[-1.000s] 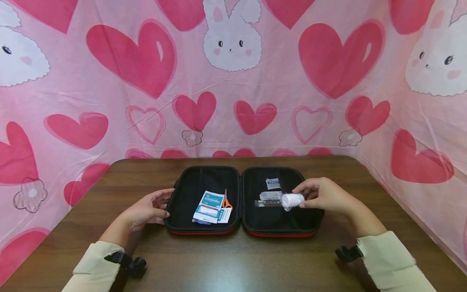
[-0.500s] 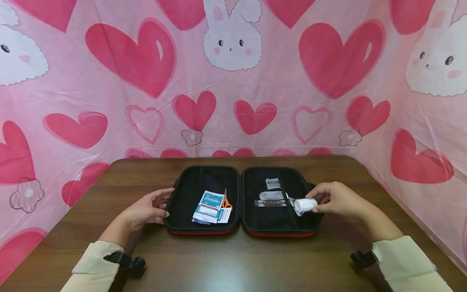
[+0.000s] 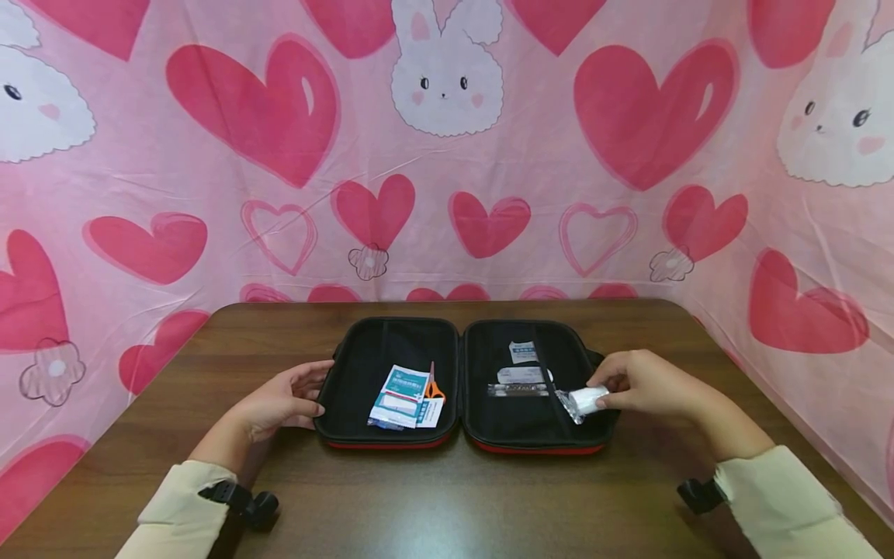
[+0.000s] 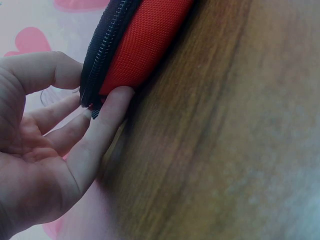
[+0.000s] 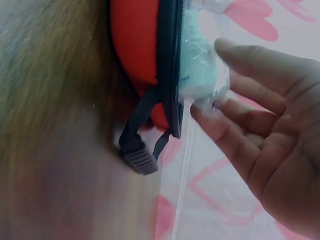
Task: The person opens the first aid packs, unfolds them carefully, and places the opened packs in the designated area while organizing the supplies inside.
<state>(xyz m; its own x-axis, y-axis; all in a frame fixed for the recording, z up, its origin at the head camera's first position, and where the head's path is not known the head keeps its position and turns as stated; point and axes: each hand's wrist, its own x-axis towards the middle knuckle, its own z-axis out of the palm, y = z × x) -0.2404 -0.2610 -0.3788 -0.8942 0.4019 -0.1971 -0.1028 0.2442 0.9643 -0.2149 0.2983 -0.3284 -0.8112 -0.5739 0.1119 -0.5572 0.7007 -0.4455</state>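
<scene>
The right hand [image 3: 639, 380] pinches a wrapped bandage roll [image 3: 588, 399], probably light, soft, slippery and best held mid-body, over the right half of the zippered case [image 3: 517, 423], whose left edge the left hand [image 3: 282, 400] grips.

A left hand [image 4: 45, 172] grips the rounded end of a red-sided case [image 4: 150, 42], one fingertip pressed to the woven red fabric and another touching the black edge, with more fingers bent between them. A black zipper [image 4: 103, 56] runs along that edge, and a short dark tab [image 4: 96, 111] sticks out beside the fingers. The case lies on a brown, wood-grained surface [image 4: 200, 130], against a pale cloth [image 4: 30, 17] printed with pink hearts.
</scene>
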